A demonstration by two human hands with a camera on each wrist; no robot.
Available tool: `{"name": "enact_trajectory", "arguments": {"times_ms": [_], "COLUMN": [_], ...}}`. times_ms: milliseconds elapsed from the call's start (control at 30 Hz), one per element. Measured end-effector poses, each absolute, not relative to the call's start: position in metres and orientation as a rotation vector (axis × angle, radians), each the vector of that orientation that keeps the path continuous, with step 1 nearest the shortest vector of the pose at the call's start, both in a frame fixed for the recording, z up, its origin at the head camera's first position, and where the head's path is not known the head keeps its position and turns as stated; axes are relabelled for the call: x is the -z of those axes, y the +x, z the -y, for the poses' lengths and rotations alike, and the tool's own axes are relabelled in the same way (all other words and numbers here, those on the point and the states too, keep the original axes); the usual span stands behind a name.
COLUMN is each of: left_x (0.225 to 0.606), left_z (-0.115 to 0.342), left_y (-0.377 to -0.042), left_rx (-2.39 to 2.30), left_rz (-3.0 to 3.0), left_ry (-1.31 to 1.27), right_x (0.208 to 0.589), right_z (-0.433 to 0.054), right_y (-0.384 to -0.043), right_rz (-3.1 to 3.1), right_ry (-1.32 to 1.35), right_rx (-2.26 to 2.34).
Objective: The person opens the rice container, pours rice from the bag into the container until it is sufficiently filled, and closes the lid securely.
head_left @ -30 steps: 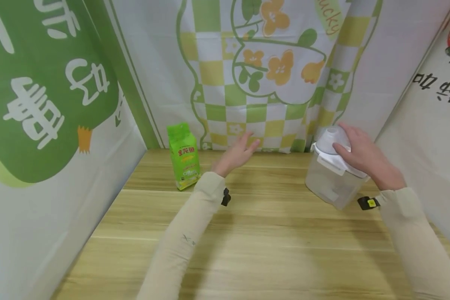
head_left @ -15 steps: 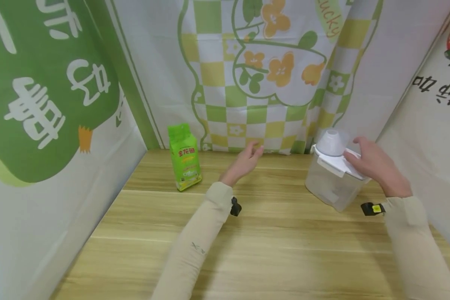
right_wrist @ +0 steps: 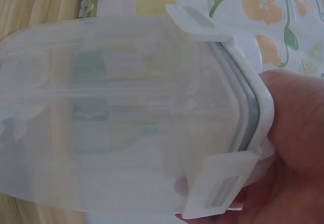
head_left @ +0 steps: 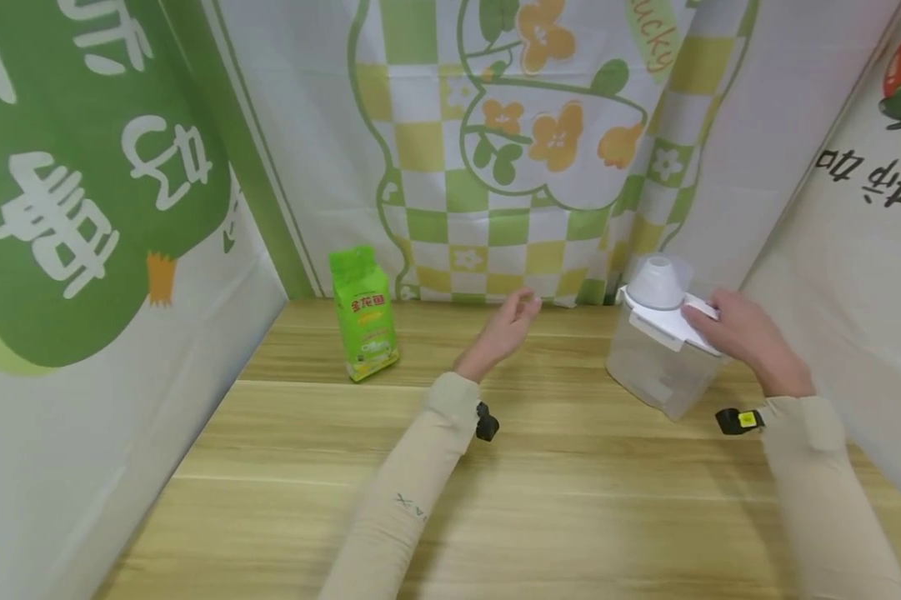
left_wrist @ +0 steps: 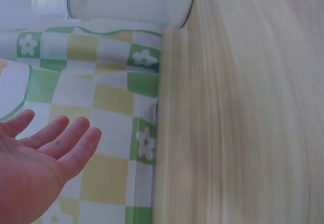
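Observation:
A clear plastic storage container (head_left: 656, 367) with a white clip-down lid (head_left: 663, 325) stands upright at the back right of the table. A white cone-shaped cup (head_left: 658, 283) sits on the lid. My right hand (head_left: 746, 333) grips the lid's right side, thumb on top. In the right wrist view the same hand (right_wrist: 298, 148) lies against the lid, and fingertips show beyond the white clip (right_wrist: 215, 186). My left hand (head_left: 504, 333) hangs over the table to the container's left, holding nothing. Its fingers are spread and relaxed in the left wrist view.
A green food bag (head_left: 365, 317) with red lettering stands upright at the back left of the wooden table (head_left: 555, 500). Printed cloth (head_left: 510, 229) hangs along the back edge, and more cloth hangs on both sides.
My right hand has come down from beside the cup to the lid's right edge and closed on it. My left hand has drifted right, away from the green bag.

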State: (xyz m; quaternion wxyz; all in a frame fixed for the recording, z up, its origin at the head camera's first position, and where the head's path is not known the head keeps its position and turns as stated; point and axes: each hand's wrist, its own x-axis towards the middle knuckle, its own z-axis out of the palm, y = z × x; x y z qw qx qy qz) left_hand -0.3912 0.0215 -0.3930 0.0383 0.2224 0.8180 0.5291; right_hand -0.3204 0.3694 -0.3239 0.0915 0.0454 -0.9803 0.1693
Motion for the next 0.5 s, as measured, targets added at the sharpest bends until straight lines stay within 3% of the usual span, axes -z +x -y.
{"name": "enact_trajectory", "arguments": {"times_ms": [500], "left_x": [0.382], "left_z": [-0.035], "left_y": [-0.377], "left_rx": [-1.64], "left_rz": [-2.51], "left_ry": [0.882], "right_x": [0.323], "right_z": [-0.348], "right_y": [-0.321], "right_rz": [2.794], "right_ry": [0.248], "right_rx": [-0.593]}}
